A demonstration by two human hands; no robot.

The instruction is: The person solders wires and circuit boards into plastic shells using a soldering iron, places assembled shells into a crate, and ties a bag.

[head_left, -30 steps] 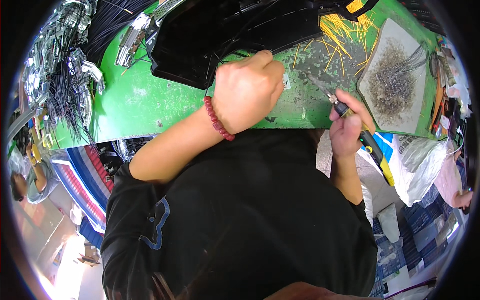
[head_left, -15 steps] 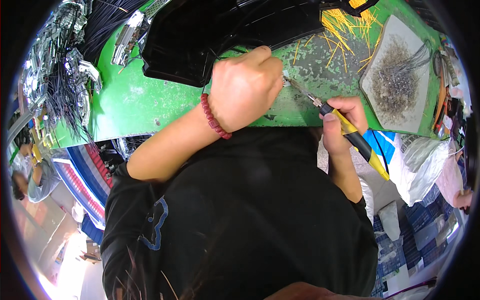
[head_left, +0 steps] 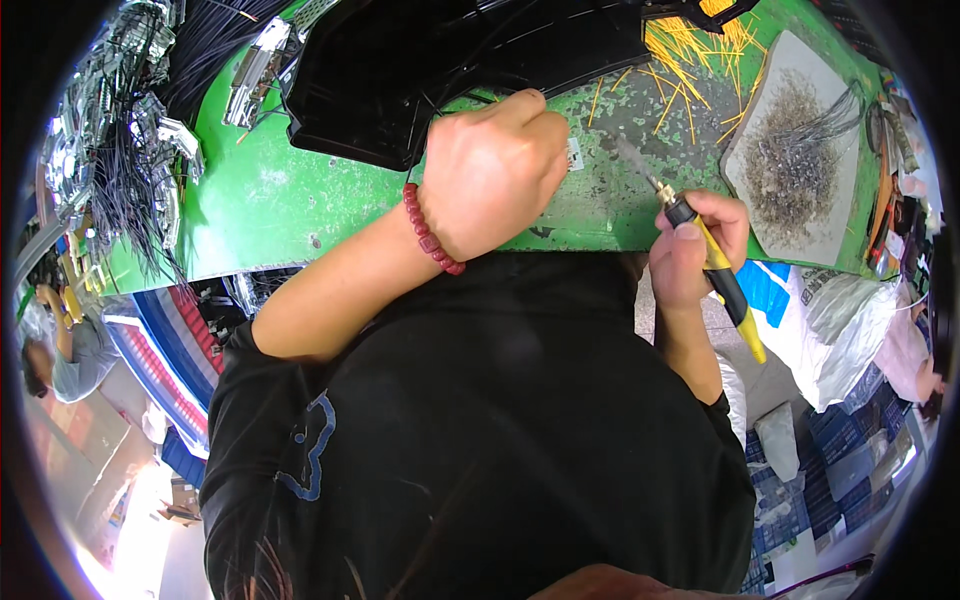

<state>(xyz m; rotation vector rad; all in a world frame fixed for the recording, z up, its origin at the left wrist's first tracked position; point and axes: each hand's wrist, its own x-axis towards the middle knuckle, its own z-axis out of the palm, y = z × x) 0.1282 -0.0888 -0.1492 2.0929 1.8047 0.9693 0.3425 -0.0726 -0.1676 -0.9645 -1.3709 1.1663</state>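
My right hand grips a yellow and black soldering iron like a pen. Its metal tip points up and to the left over the table, apart from my left hand. My left hand, with a red bead bracelet at the wrist, is curled closed beside the lower right end of a large black plastic housing. The back of that hand hides its fingertips and whatever they hold. A small white piece with dark marks shows just right of its knuckles.
The worn green tabletop carries yellow wires at the far right. A grey slab there holds a heap of dark crumbs. Clear plastic parts with black wires pile up at the left. A person sits at far left.
My right hand has drawn the soldering iron to the right, away from my left hand, and turned it more upright. The left hand has hardly moved.
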